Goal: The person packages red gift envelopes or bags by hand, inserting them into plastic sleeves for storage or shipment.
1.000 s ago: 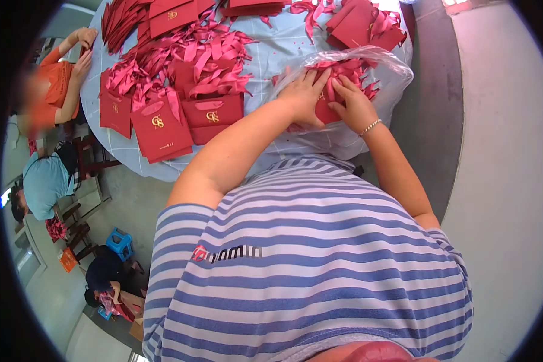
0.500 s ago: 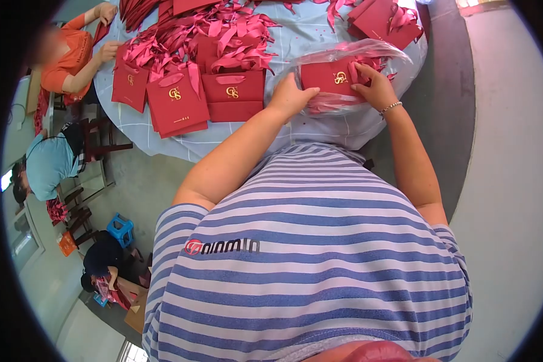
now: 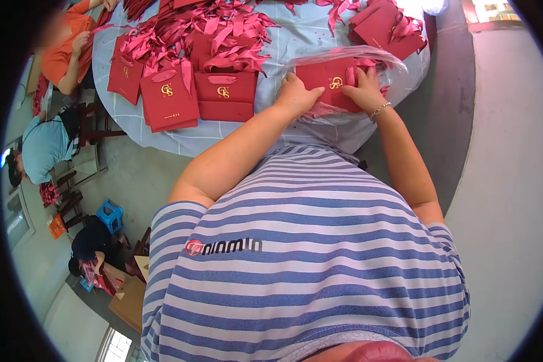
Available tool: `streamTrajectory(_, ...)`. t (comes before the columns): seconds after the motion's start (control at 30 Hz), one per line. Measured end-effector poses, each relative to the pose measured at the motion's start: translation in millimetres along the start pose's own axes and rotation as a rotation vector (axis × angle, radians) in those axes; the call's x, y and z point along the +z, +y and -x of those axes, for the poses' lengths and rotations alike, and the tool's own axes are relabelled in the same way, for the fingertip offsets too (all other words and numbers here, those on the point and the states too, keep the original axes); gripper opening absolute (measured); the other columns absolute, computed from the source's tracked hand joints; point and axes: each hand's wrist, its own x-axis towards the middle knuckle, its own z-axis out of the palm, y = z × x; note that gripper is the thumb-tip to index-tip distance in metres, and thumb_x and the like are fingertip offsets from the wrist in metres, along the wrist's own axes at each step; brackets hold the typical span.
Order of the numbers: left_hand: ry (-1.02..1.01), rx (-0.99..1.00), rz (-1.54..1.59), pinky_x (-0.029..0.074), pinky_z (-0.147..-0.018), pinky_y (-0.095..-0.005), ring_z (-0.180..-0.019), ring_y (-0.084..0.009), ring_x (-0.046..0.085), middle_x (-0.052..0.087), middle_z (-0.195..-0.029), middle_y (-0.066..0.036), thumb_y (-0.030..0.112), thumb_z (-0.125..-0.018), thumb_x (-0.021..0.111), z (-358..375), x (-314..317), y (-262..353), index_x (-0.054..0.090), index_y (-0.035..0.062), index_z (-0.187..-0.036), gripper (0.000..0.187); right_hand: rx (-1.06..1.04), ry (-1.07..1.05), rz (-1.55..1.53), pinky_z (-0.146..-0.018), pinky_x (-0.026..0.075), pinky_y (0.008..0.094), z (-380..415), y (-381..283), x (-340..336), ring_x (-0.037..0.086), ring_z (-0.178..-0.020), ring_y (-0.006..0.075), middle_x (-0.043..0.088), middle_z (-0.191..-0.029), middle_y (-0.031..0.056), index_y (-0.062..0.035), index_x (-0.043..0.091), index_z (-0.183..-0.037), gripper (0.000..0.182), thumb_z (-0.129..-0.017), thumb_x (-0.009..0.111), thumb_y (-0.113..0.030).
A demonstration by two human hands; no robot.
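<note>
- A flat red paper bag (image 3: 327, 77) with a gold logo is seen at 12 o'clock on the table (image 3: 265, 130), inside a crinkled clear plastic bag (image 3: 368, 55).
- Its left edge is gripped by the left hand (image 3: 295, 96), fingers curled.
- Its right side is pinched by the right hand (image 3: 363, 90), a beaded bracelet (image 3: 380, 110) at the wrist.
- At 10 o'clock, stacked matching bags (image 3: 223, 95) and glossy pink ribbons (image 3: 223, 36) are noted.

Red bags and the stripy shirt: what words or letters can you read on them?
"GS", gold letters on the red gift bag and its neighbour.
Gold logo on the held red bag: partly covered, unreadable.
Small gold print low on the first bag: too small.
Striped shirt lettering: upside down, unclear.
</note>
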Motion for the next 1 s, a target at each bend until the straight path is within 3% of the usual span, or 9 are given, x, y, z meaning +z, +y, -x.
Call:
streamTrajectory(0.03, 0.017, 0.004, 0.022, 0.042, -0.102, -0.0412, -0.122, -0.0417, 0.047, 0.042, -0.132, -0.033, 0.044, -0.074, 0.075, -0.6, 2.4, 1.5, 0.028, -0.0165, -0.131, 0.095, -0.006, -0.009, -0.002, -0.106, 0.036, 0.0403, -1.7, 4.4, -1.9, 0.04, -0.128, 0.0395, 0.034, -0.142, 0.0251, 0.0015, 0.039, -0.138, 0.083, -0.068, 0.073, -0.027)
streamTrajectory(0.1, 0.031, -0.045, 0.035, 0.039, -0.104, -0.042, -0.124, -0.043, 0.043, 0.04, -0.132, -0.034, 0.044, -0.075, 0.075, 3.9, 6.9, 11.6, 0.026, -0.0179, -0.131, 0.097, 0.085, -0.369, -0.961, -0.102, 0.039, 0.0369, 0.7, 2.8, -18.5, 0.047, -0.123, 0.0359, 0.041, -0.139, 0.0246, 0.0014, 0.033, -0.142, 0.081, -0.073, 0.071, -0.019)
streamTrajectory(0.2, 0.087, -0.13, -0.037, 0.034, -0.107, -0.0438, -0.128, -0.0452, 0.036, 0.037, -0.132, -0.036, 0.044, -0.075, 0.075, 13.9, 22.7, 34.7, 0.021, -0.0203, -0.132, 0.102, 0.117, -0.349, -1.176, -0.098, 0.043, 0.0346, -1.4, 6.1, -15.2, 0.054, -0.119, 0.033, 0.05, -0.132, 0.0246, 0.0027, 0.027, -0.143, 0.08, -0.078, 0.071, -0.014)
streamTrajectory(0.4, 0.239, 0.0, -0.346, 0.028, -0.107, -0.0473, -0.126, -0.0472, 0.032, 0.034, -0.133, -0.037, 0.046, -0.075, 0.074, 13.0, 44.9, 31.1, 0.019, -0.0228, -0.133, 0.105, -0.13, -0.185, -0.592, -0.095, 0.044, 0.0384, -9.8, 32.9, -6.0, 0.055, -0.116, 0.0378, 0.054, -0.125, 0.0285, 0.005, 0.027, -0.142, 0.08, -0.082, 0.072, -0.023)
streamTrajectory(0.53, 0.416, 0.138, -0.427, 0.029, -0.104, -0.0502, -0.124, -0.0471, 0.034, 0.033, -0.134, -0.036, 0.051, -0.073, 0.075, 21.1, 50.6, 26.6, 0.025, -0.021, -0.133, 0.106, -0.274, -0.166, -0.599, -0.095, 0.043, 0.0423, -19.9, 42.3, -4.5, 0.054, -0.115, 0.0403, 0.054, -0.123, 0.0298, 0.0067, 0.033, -0.138, 0.078, -0.08, 0.074, -0.024)
streamTrajectory(0.67, 0.532, 0.278, -0.602, 0.03, -0.103, -0.0498, -0.125, -0.0436, 0.035, 0.035, -0.135, -0.031, 0.051, -0.069, 0.077, 32.1, 44.8, 45.4, 0.028, -0.0166, -0.135, 0.106, -0.237, -0.133, -0.561, -0.098, 0.043, 0.0413, -21.7, 47.1, 3.1, 0.053, -0.117, 0.04, 0.054, -0.124, 0.0287, 0.0057, 0.034, -0.139, 0.079, -0.078, 0.076, -0.024)
streamTrajectory(0.77, 0.52, 0.469, -0.746, 0.029, -0.103, -0.05, -0.125, -0.0386, 0.036, 0.036, -0.138, -0.022, 0.05, -0.071, 0.075, 42.9, 35.8, 58.5, 0.034, -0.0078, -0.138, 0.098, -0.2, -0.207, -0.628, -0.097, 0.044, 0.0394, -24.6, 48.5, 2.4, 0.055, -0.117, 0.0377, 0.055, -0.126, 0.0279, 0.0047, 0.034, -0.14, 0.08, -0.079, 0.076, -0.025)
streamTrajectory(0.87, 0.228, 0.692, -0.886, 0.026, -0.104, -0.0546, -0.133, -0.0289, 0.033, 0.039, -0.143, -0.011, 0.047, -0.072, 0.074, 48.0, 26.1, 63.0, 0.038, 0.0054, -0.141, 0.088, -0.135, -0.28, -0.73, -0.095, 0.046, 0.0376, -23.9, 46.8, -4.2, 0.057, -0.116, 0.0342, 0.056, -0.126, 0.0261, 0.0053, 0.034, -0.14, 0.081, -0.079, 0.076, -0.025)
streamTrajectory(1.0, 0.036, 0.757, -0.93, 0.025, -0.109, -0.0588, -0.145, -0.0312, 0.018, 0.025, -0.155, -0.012, 0.052, -0.072, 0.072, 20.7, 22.1, 60.3, 0.032, 0.0107, -0.147, 0.094, -0.103, -0.322, -0.794, -0.094, 0.047, 0.0354, -24.0, 48.3, -5.5, 0.059, -0.114, 0.0298, 0.058, -0.126, 0.0221, 0.0007, 0.034, -0.142, 0.083, -0.078, 0.077, -0.028)
